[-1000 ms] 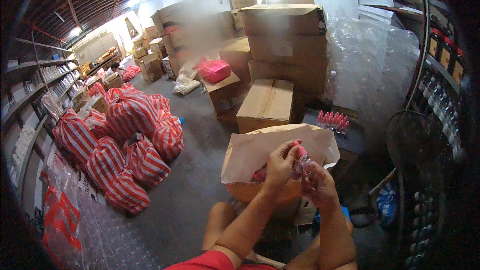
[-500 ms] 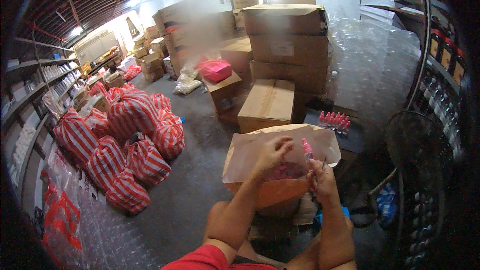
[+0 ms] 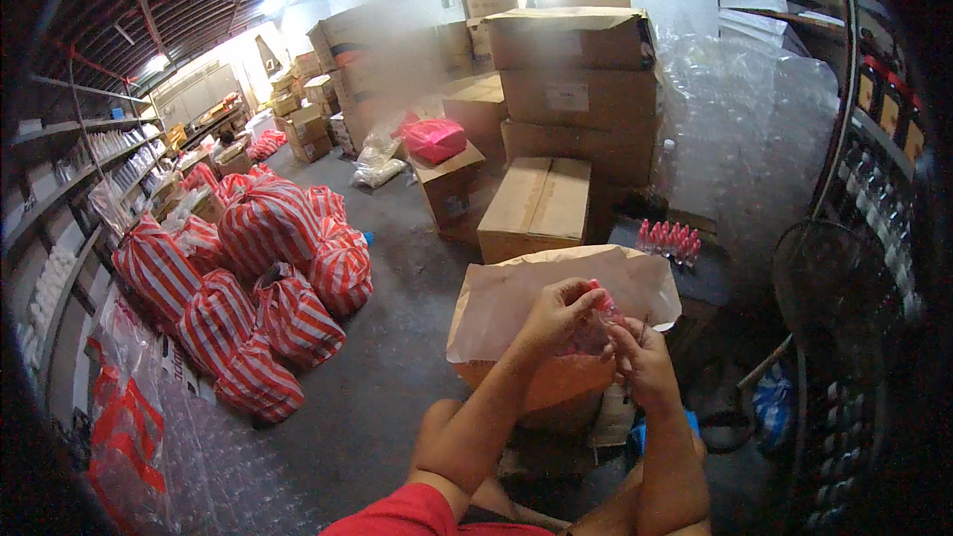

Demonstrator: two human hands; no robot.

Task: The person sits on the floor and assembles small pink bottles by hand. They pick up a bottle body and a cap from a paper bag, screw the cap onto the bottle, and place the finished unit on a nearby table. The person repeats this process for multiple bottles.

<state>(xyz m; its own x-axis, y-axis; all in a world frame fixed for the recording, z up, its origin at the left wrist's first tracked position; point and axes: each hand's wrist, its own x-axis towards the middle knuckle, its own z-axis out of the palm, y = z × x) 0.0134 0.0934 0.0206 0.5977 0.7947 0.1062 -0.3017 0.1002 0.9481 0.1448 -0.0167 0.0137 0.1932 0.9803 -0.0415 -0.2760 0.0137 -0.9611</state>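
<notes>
Both of my hands are over an open carton lined with brown paper (image 3: 496, 313). Between them is a small clear bottle with a pink top (image 3: 609, 307), tilted. My right hand (image 3: 643, 362) is closed around the bottle's body. The fingers of my left hand (image 3: 558, 316) are pinched at its pink top. Small pink pieces (image 3: 584, 340) lie inside the carton, partly hidden behind my hands. Several pink-topped bottles (image 3: 667, 240) stand grouped on a dark surface just beyond the carton, to the right.
A closed cardboard box (image 3: 534, 201) sits behind the carton, with stacked boxes (image 3: 571, 89) farther back. Red-and-white striped bags (image 3: 263, 223) are piled at left. Clear plastic bags of bottles (image 3: 740, 129) rise at right. A pink bag (image 3: 435, 140) rests on another box.
My left hand has moved right and closed on the bottle's pink top; before, it was apart from it. My right hand still holds the bottle, now tilted more toward the left hand.
</notes>
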